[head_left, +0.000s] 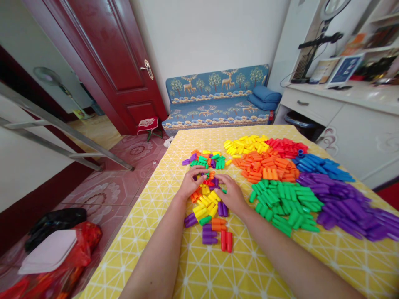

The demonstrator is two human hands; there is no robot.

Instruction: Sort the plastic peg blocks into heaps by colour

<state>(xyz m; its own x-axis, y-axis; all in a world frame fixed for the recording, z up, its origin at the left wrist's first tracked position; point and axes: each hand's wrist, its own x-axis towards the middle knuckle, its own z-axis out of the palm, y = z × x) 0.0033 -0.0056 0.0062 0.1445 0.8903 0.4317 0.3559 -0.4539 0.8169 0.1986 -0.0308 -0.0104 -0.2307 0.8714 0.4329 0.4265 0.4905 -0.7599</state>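
Plastic tubes (207, 205) in mixed colours lie in a loose heap on the yellow tablecloth (131, 249), left of larger, colour-grouped piles. In the head view, the left hand (190, 182) and right hand (232, 196) reach into the heap's far part, seemingly picking through it. Both have half-bent, parted fingers; whether either grips a tube, I cannot tell. Lifting one cleanly would call for a narrow pinch between close neighbours.
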